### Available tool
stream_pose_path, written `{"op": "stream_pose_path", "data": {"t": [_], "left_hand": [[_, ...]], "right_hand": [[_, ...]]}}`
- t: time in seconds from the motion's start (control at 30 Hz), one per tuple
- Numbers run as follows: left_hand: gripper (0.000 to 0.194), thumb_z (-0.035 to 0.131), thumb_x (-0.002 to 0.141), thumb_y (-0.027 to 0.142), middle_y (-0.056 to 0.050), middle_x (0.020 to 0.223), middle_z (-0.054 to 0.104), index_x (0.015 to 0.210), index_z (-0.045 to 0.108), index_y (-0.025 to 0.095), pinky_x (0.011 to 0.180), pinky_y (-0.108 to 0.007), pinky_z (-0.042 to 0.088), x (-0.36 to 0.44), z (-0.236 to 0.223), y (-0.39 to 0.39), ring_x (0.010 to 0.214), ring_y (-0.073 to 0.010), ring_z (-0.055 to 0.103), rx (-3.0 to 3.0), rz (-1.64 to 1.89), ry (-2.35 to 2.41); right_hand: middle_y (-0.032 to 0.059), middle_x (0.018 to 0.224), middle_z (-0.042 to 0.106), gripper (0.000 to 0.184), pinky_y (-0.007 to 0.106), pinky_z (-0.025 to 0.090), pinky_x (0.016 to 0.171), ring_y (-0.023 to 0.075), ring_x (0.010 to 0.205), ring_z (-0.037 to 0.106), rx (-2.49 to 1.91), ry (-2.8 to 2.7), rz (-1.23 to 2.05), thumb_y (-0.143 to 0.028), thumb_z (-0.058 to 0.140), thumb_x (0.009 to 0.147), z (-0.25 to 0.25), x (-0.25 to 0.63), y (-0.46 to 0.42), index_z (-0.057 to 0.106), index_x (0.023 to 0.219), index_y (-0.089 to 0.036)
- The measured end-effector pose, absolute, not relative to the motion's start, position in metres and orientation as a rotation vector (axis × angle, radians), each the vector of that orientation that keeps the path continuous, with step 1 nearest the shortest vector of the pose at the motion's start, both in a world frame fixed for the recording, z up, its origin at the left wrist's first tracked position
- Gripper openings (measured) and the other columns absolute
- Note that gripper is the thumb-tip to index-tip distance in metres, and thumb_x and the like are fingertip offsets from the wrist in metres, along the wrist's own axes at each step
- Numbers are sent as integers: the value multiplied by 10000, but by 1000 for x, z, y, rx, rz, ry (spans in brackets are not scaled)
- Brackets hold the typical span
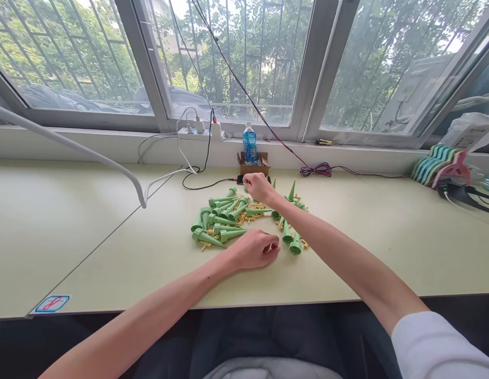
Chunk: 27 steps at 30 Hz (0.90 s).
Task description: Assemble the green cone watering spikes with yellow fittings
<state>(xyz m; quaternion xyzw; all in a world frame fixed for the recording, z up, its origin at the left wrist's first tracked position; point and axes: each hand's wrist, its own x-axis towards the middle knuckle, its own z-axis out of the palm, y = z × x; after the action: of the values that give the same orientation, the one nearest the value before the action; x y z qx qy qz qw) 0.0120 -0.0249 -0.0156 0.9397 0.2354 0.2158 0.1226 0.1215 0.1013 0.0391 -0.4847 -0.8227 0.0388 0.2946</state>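
Note:
My left hand [260, 249] rests on the table's near part with its fingers curled closed; whether anything is inside is hidden. Crossing over to the far side of the pile, my right hand [258, 187] has its fingers pinched together above a bit of green plastic [246, 189]; I cannot tell if it grips that. Several green plastic cone-shaped spikes [224, 220] with ribbed caps lie in a heap to the left. Further green spikes [295, 244] lie on the right, and one green spike [292, 190] stands upright. Small yellow T-shaped pieces [257, 207] are scattered among them.
Behind the pile, a blue-labelled bottle [249, 143] stands in a small cardboard box [253, 167]. A power strip [200, 131] and a coiled cable [316, 169] are near the window. A white bent tube [106, 155] crosses at left. Coloured hangers [439, 167] stand far right.

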Motion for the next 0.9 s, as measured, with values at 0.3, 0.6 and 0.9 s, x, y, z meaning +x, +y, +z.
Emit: {"op": "stream_pose_path", "data": {"t": [0.3, 0.6, 0.9], "left_hand": [[198, 490, 861, 225, 25, 527, 524, 683, 563, 178, 514, -219, 311, 12, -14, -26, 472, -92, 403, 2742, 616, 697], [187, 492, 857, 218, 30, 525, 516, 685, 556, 179, 512, -224, 313, 12, -16, -26, 467, -91, 403, 2743, 618, 690], [185, 494, 855, 214, 31, 526, 513, 682, 550, 180, 514, -227, 312, 12, -16, -26, 469, -93, 405, 2745, 628, 683]], "right_hand": [[105, 798, 609, 223, 241, 305, 531, 125, 603, 468, -1436, -2213, 186, -131, 423, 908, 35, 116, 110, 603, 778, -125], [148, 846, 622, 142, 265, 392, 600, 193, 734, 581, -1528, -2192, 207, -115, 463, 890, 36, 118, 112, 587, 823, -136], [172, 929, 633, 190, 291, 384, 564, 231, 712, 609, -1615, -2091, 119, -142, 452, 909, 43, 114, 102, 527, 1080, -110]]}}
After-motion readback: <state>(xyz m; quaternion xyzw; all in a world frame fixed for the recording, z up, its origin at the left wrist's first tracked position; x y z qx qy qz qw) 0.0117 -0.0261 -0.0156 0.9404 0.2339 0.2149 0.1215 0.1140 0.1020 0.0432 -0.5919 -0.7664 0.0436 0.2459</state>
